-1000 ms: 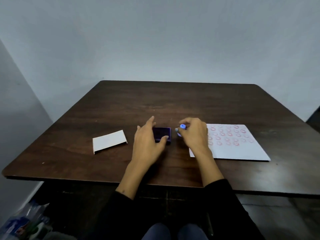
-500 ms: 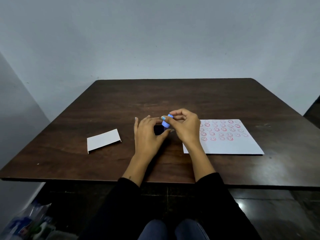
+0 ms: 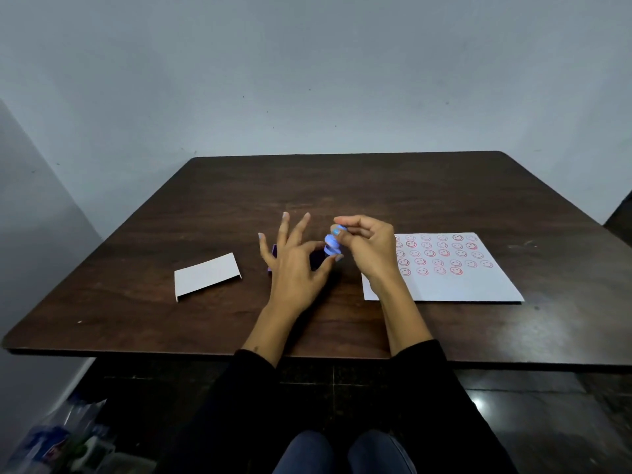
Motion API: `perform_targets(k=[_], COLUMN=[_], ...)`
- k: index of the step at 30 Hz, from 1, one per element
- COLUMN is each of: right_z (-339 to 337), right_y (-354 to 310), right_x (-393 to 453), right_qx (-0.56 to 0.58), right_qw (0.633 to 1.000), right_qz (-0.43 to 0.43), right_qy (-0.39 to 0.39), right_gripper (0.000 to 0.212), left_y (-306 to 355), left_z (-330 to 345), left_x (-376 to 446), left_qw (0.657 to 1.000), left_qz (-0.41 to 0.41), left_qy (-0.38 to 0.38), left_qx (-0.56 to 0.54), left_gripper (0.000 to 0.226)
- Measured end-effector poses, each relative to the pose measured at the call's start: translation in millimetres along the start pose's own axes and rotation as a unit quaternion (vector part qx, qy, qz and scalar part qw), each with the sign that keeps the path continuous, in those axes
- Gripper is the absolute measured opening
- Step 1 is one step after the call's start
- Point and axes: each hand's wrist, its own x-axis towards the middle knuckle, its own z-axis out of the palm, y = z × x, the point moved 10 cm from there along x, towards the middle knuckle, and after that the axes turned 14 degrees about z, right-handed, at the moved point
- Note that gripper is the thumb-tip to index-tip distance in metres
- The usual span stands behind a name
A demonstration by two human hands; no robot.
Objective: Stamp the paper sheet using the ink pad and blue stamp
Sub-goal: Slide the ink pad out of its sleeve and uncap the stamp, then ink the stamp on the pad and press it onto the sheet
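My right hand (image 3: pixel 369 248) holds the small blue stamp (image 3: pixel 332 243) by its upper end, tilted, a little above the table. My left hand (image 3: pixel 294 271) has its outer fingers spread, while its thumb and forefinger pinch the stamp's lower end. The purple ink pad (image 3: pixel 274 252) lies under my left hand and is mostly hidden; only its left edge and a dark patch show. To the right of my right hand lies the white paper sheet (image 3: pixel 461 285), its upper half covered with rows of red smiley prints.
A folded white card (image 3: pixel 205 275) lies on the dark wooden table (image 3: pixel 342 186) left of the ink pad. The table's front edge runs just before my forearms. Plastic-wrapped items sit on the floor at the lower left.
My right hand brought the stamp left from the sheet's edge to above the ink pad. My left hand let go of the pad, spread its fingers and took the stamp's lower end.
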Motion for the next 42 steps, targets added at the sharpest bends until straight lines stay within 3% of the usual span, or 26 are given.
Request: perform_targets(k=[3, 8, 14, 17, 20, 22, 24, 26, 29, 35, 42], right_z=[-6.6, -12.3, -6.7, -0.6, -0.6, 3.5, 15.0, 35.4, 64.9, 82.2, 81.1], right_y=[-3.9, 1.5, 10.0, 10.6, 7.3, 0.9, -6.5, -12.2, -7.9, -4.1, -5.6], right_x=[0.9, 4.0, 5.6, 3.5, 5.6, 4.6, 2.2, -1.9, -8.5, -13.8, -16.1], right_qx=[0.134, 0.351, 0.479, 0.488, 0.374, 0.206, 0.016, -0.151, -0.264, -0.337, -0.359], right_qw=[0.991, 0.933, 0.864, 0.852, 0.916, 0.975, 1.000, 0.986, 0.958, 0.931, 0.923], right_qz=[0.007, 0.049, 0.112, 0.135, 0.107, 0.058, -0.007, -0.067, -0.103, -0.130, -0.137], right_qy=[-0.012, -0.063, -0.109, -0.133, -0.099, -0.062, -0.023, -0.012, -0.046, -0.047, -0.019], right_gripper=[0.018, 0.015, 0.018, 0.017, 0.018, 0.021, 0.027, 0.027, 0.027, 0.025, 0.026], left_y=[6.3, 9.0, -16.6, -48.5, -69.7, -72.0, -69.3, -66.4, -66.0, -59.7, -65.9], left_z=[11.3, 20.4, -2.1, -2.1, 0.4, -3.9, -5.5, -4.3, -6.6, -10.1, -6.8], left_x=[-2.3, -3.9, 2.1, 4.3, -7.0, -10.2, -10.3, -11.0, -11.7, -10.4, -12.9], left_qw=[0.998, 0.993, 0.997, 0.989, 0.979, 0.981, 0.983, 0.983, 0.986, 0.990, 0.987], left_qz=[0.029, 0.053, 0.002, -0.036, -0.083, -0.083, -0.062, -0.047, -0.048, -0.030, -0.049], left_qy=[-0.053, -0.093, -0.050, -0.134, -0.188, -0.174, -0.166, -0.167, -0.154, -0.134, -0.149], left_qx=[0.018, 0.055, 0.056, 0.041, -0.006, 0.008, 0.042, 0.060, 0.041, 0.028, 0.032], left_gripper=[0.030, 0.042, 0.106, 0.128, 0.128, 0.120, 0.114, 0.110, 0.100, 0.074, 0.074])
